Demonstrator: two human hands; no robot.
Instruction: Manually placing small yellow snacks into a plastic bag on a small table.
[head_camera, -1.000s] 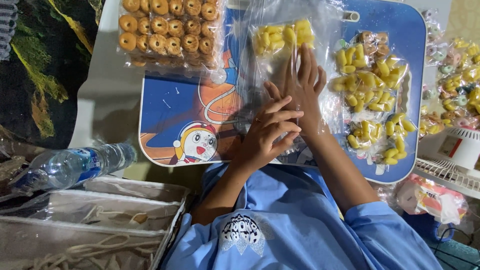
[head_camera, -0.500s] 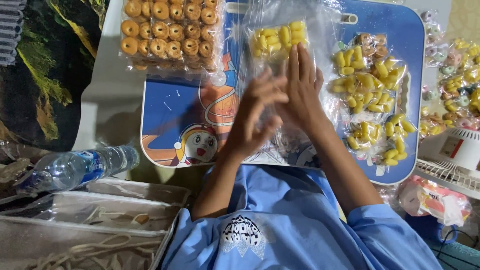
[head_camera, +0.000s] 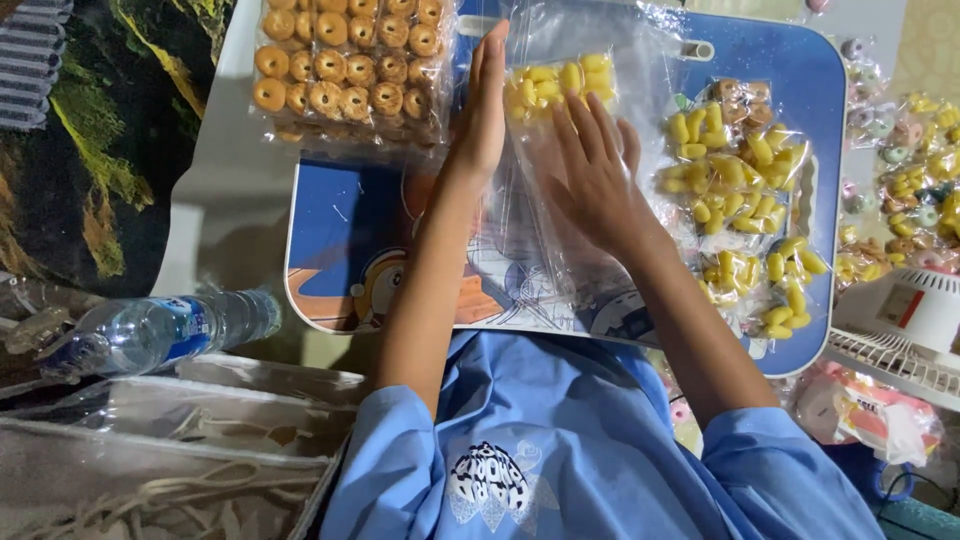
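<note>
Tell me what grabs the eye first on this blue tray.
The two hands at the middle: the right hand lies flat on a clear bag of yellow snacks, the left hand stands on edge against the bag's left side. A pack of ring cookies sits at the upper left, and small yellow snack bags pile up on the tray's right.

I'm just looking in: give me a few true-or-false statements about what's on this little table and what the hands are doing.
1. The right hand lies flat on a clear bag of yellow snacks. True.
2. The left hand grips the water bottle. False: it stands on edge beside the clear bag, and the bottle lies apart, off the blue table.
3. A pack of ring-shaped biscuits sits to the left of the hands. True.
4. The filled snack bags are piled left of the left hand. False: they lie to the right of the right hand.
</note>
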